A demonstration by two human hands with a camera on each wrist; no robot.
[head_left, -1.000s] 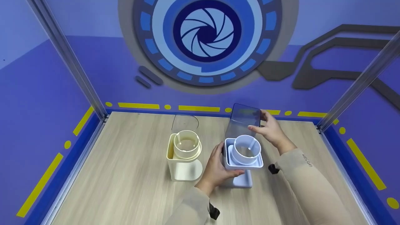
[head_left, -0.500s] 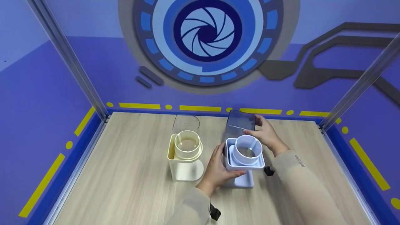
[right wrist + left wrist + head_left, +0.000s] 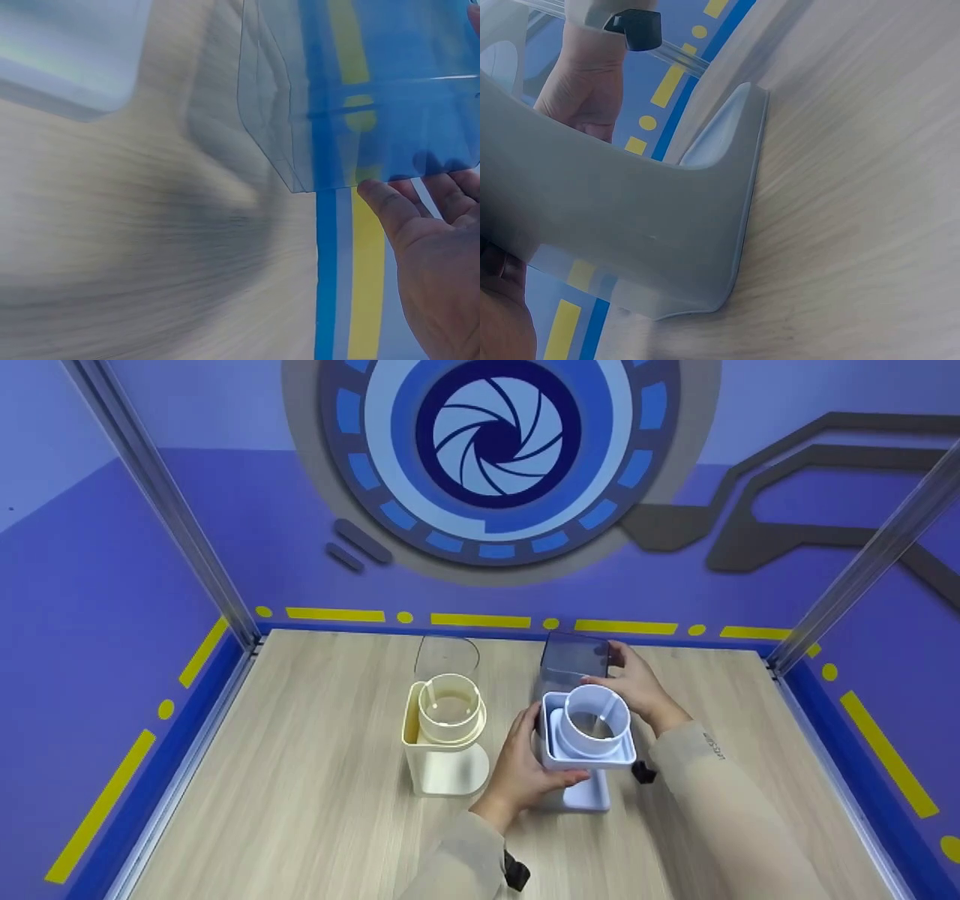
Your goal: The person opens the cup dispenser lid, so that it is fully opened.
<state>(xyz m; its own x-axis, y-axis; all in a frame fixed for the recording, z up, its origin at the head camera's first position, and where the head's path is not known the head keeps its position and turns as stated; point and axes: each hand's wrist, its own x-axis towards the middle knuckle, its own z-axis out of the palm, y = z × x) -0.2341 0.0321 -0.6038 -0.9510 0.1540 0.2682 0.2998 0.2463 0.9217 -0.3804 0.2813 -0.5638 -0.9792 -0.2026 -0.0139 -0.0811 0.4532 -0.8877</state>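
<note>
A light blue stand (image 3: 587,763) with a square tray top and a round open ring stands right of the table's middle. My left hand (image 3: 521,772) grips its upper left side, thumb along the tray's front. The left wrist view shows the stand's curved column (image 3: 637,217) and foot close up. Behind the tray, my right hand (image 3: 639,688) holds a smoky see-through tank (image 3: 574,656) by its right side, thumb on the near edge. The tank's lower part is hidden by the tray. In the right wrist view, the tank (image 3: 405,135) hangs over the table's back edge.
A cream stand (image 3: 439,772) of similar make, with its own ring and a clear tank (image 3: 446,656) behind, stands to the left. Blue printed walls enclose the wooden table (image 3: 300,780), with metal posts (image 3: 862,562) at the back corners.
My right hand has brought the see-through tank down and slightly left, behind the light blue stand, and levelled it. The left hand keeps its grip on the stand.
</note>
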